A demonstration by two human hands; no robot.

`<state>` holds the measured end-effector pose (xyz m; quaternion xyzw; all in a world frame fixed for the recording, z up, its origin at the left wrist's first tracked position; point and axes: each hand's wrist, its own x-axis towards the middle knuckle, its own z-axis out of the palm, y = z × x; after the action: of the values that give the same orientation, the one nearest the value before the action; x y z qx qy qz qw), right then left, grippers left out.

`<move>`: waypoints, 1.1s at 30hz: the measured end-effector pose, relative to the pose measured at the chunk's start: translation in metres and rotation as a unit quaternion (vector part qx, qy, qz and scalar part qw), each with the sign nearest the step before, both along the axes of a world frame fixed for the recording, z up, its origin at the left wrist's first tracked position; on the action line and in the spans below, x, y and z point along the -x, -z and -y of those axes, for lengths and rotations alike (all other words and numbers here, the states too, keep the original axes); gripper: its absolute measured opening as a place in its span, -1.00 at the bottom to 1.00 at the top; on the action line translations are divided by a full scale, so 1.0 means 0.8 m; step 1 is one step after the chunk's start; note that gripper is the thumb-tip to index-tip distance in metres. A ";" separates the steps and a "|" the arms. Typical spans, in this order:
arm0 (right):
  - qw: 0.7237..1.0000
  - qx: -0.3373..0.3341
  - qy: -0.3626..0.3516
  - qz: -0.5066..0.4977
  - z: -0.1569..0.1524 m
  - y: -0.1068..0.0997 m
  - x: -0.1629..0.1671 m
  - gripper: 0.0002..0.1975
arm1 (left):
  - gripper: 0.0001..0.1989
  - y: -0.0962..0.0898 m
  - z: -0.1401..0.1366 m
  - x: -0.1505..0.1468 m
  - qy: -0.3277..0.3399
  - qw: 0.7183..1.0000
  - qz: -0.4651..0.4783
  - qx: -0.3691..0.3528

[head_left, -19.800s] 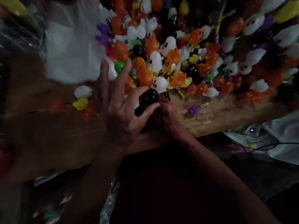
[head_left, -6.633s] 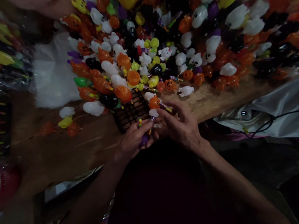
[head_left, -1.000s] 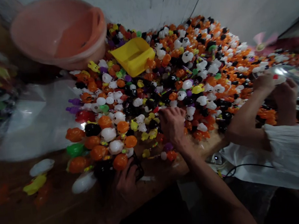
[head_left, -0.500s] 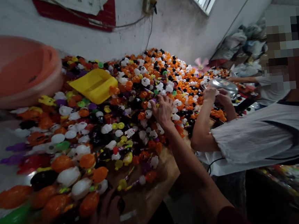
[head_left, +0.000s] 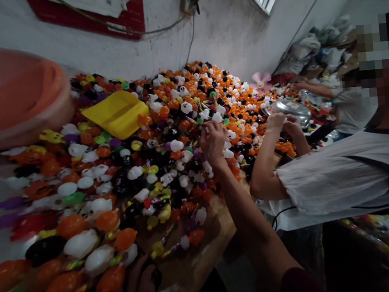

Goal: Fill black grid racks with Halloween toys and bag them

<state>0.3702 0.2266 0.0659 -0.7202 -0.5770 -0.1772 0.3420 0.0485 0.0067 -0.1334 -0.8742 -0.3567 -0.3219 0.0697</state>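
My right hand (head_left: 213, 140) reaches into the middle of a heap of small plastic figures (head_left: 170, 177) in orange, white, black, yellow and purple. Its fingers are curled and drawn together among the pieces; what they hold is hidden. Low in the view, in shadow, my left hand (head_left: 138, 282) is bent beside a row of larger glossy pieces, close to an orange one (head_left: 110, 284). A dark round shape shows at its fingers, too dim to name. Between my hands, a few pieces with patterned sticks, one with a yellow end (head_left: 157, 249), lie near the table edge.
A yellow scoop (head_left: 118, 114) rests on the heap, left of which stands a large orange-pink basin (head_left: 63, 98). At right, a co-worker in a white shirt (head_left: 326, 175) works near a metal bowl (head_left: 290, 111). Another person's arm (head_left: 315, 89) and a pink fan (head_left: 260, 82) are farther back.
The fingers of my right hand, spread over the pieces before, have curled together. The view has shifted slightly, and my left hand stays low beside the larger pieces.
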 end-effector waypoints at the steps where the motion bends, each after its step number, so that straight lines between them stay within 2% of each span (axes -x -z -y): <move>1: 0.999 0.004 0.042 -0.008 -0.011 -0.010 -0.010 -0.73 | -0.75 0.003 0.000 0.000 -0.003 1.000 0.009 0.008; 4: 0.991 0.059 0.119 -0.021 -0.047 -0.029 -0.023 -0.62 | -0.77 0.005 0.001 0.000 -0.012 0.999 0.024 0.022; 6: 0.986 0.107 0.126 -0.017 -0.069 -0.031 -0.019 -0.54 | -0.79 0.004 0.003 -0.002 -0.015 1.000 0.012 0.022; 8: 0.983 0.131 0.129 -0.017 -0.085 -0.027 -0.013 -0.54 | -0.80 0.002 0.007 -0.005 -0.012 1.000 -0.017 0.016; 12: 0.988 0.094 0.110 -0.051 -0.097 -0.022 -0.017 -0.66 | -0.78 -0.004 0.012 -0.012 -0.028 0.998 -0.062 -0.005; 15: 0.993 0.050 0.069 -0.080 -0.089 -0.034 -0.030 -0.63 | -0.75 -0.016 0.012 -0.015 -0.035 0.996 -0.081 -0.023; 17: 0.992 0.057 0.080 -0.075 -0.078 -0.042 -0.036 -0.63 | -0.73 -0.026 0.010 -0.019 -0.034 0.996 -0.082 -0.030; 20: 0.984 0.110 0.136 -0.044 -0.064 -0.046 -0.033 -0.71 | -0.70 -0.035 0.010 -0.025 -0.042 0.997 -0.057 -0.032; 22: 0.977 0.142 0.154 -0.032 -0.064 -0.042 -0.025 -0.70 | -0.69 -0.031 0.011 -0.029 -0.062 0.997 -0.037 -0.029; 25: 0.976 0.149 0.156 -0.029 -0.080 -0.033 -0.009 -0.57 | -0.69 -0.018 0.013 -0.031 -0.083 0.996 -0.020 -0.001; 29: 0.979 0.131 0.149 -0.036 -0.106 -0.027 0.004 -0.54 | -0.71 -0.012 0.014 -0.032 -0.108 0.993 0.017 0.032; 33: 0.987 0.076 0.137 -0.037 -0.097 -0.025 -0.005 -0.60 | -0.71 -0.021 0.015 -0.040 -0.105 0.994 0.003 0.024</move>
<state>0.3739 0.3045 0.0858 -0.8224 -0.4714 -0.1513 0.2802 0.0802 -0.0056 -0.1163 -0.8322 -0.4544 -0.3071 0.0812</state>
